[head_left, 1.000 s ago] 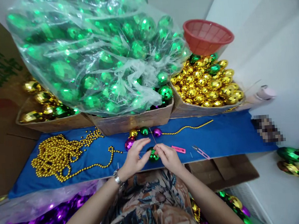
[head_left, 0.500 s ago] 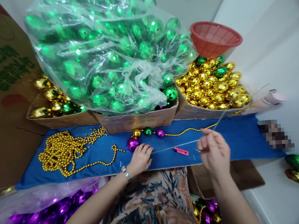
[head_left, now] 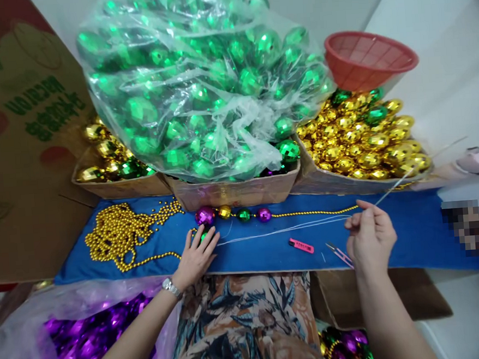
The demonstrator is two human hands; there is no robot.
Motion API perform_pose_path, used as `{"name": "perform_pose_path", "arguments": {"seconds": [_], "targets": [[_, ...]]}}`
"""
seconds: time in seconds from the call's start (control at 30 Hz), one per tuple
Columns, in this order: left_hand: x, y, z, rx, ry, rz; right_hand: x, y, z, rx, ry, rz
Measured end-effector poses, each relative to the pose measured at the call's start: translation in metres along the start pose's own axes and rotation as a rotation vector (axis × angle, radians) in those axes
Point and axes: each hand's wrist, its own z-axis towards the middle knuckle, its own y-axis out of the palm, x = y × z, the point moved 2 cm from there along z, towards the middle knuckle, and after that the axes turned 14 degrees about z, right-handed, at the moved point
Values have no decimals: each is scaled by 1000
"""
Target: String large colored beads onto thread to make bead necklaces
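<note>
My left hand [head_left: 197, 253], with a watch on its wrist, curls over a shiny green bead [head_left: 204, 235], partly hidden by the fingers. White thread [head_left: 268, 233] runs from beside that hand, in two lines, to my right hand [head_left: 370, 233]. Pinched in the right fingers is a long thin needle [head_left: 393, 187], pointing up and right. A strand of large purple, gold and green beads [head_left: 244, 214] lies behind, its small gold bead chain [head_left: 315, 212] reaching the right fingertips. Near the right hand lie thread snips [head_left: 340, 254] and a pink-labelled cutter [head_left: 300, 246].
A heap of gold bead chain [head_left: 118, 232] lies left on the blue cloth [head_left: 245, 261]. Behind stand cardboard boxes [head_left: 236, 192], a plastic bag of green beads [head_left: 201, 94], gold beads [head_left: 355, 133] and a red basket [head_left: 370, 55]. Purple beads [head_left: 94, 337] fill a bag below left.
My left hand has moved left along the thread with the green bead. My right hand has moved right, drawing the thread longer. The large purple bead has shifted back, and the snips show more.
</note>
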Motion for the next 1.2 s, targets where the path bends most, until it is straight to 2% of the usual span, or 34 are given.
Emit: {"name": "perform_pose_path", "arguments": {"seconds": [0.13, 0.4, 0.67, 0.9, 1.2], "targets": [[-5, 6, -6, 33, -46, -40, 6, 4, 7, 5, -17, -54], [14, 14, 20, 126, -90, -183, -14, -8, 30, 70, -165, -18], [12, 19, 23, 81, -125, -174, -25, -19, 35, 116, -16, 95], [11, 16, 21, 116, -209, -113, -31, -26, 45, 176, 9, 205], [10, 15, 23, 122, -212, -108, -45, -35, 44, 236, 58, 270]]}}
